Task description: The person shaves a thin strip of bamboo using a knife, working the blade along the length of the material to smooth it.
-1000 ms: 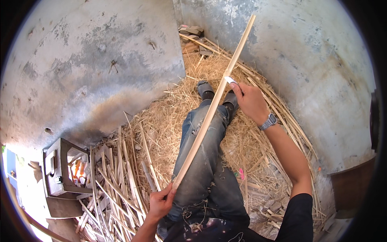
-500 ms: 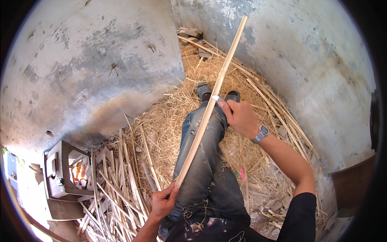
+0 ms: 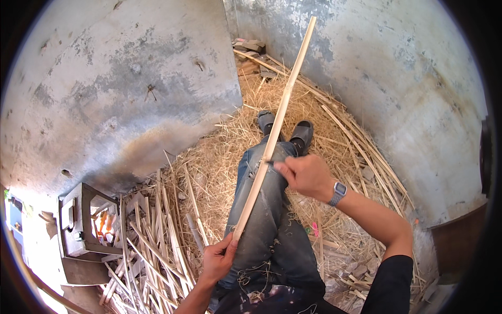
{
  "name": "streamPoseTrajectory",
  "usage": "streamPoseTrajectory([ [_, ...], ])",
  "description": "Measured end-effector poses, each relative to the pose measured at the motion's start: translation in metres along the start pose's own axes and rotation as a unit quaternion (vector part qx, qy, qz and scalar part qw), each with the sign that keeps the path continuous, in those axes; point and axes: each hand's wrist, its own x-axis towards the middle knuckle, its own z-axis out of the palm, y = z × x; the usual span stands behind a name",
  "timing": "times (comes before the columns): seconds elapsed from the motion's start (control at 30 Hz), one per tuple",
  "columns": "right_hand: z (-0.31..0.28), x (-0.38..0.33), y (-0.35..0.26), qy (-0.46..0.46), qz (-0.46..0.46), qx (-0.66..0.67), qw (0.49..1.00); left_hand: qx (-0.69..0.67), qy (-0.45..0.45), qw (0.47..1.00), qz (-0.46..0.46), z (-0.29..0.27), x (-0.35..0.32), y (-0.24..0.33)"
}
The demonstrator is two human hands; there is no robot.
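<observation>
A long pale bamboo strip (image 3: pixel 278 123) slants across my thighs, its far end raised toward the back wall. My left hand (image 3: pixel 218 260) is closed, pinching the strip's near end between thumb and fingers. My right hand (image 3: pixel 309 177) is closed round a knife whose short dark blade (image 3: pixel 270 163) meets the strip's right edge above my knee. The knife's handle is hidden in my fist. Dusty jeans (image 3: pixel 261 209) lie under the strip, with a few shavings caught on them.
Bamboo strips (image 3: pixel 167 230) are heaped at the left, and more (image 3: pixel 366 141) run along the right wall. Straw-like shavings (image 3: pixel 209 152) cover the floor round my sandals (image 3: pixel 302 135). A dark metal frame (image 3: pixel 86 222) stands at the left. Stained walls (image 3: pixel 387 78) rise close by.
My right hand and the knife have slid down the strip toward me, from beyond the knee to just above it. The strip's far tip has shifted slightly left; my left hand keeps its grip.
</observation>
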Motion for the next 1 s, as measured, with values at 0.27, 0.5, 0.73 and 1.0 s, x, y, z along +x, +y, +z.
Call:
streamPoseTrajectory([
  [0.27, 0.012, -0.010, -0.008, 0.020, 0.009, 0.010, 1.000, 0.070, 0.007, 0.997, 0.019, 0.007, 0.008, 0.007],
  [0.5, -0.001, 0.001, 0.012, 0.054, 0.077, 0.000, 0.996, 0.032, -0.014, 0.997, 0.062, 0.029, 0.020, 0.034],
  [0.73, -0.006, -0.013, 0.005, 0.023, 0.064, 0.024, 0.997, -0.048, -0.030, 0.998, 0.009, 0.039, 0.017, 0.045],
  [1.0, 0.004, -0.045, -0.021, -0.035, 0.032, 0.045, 0.998, -0.040, -0.052, 0.998, 0.019, 0.034, 0.015, 0.037],
])
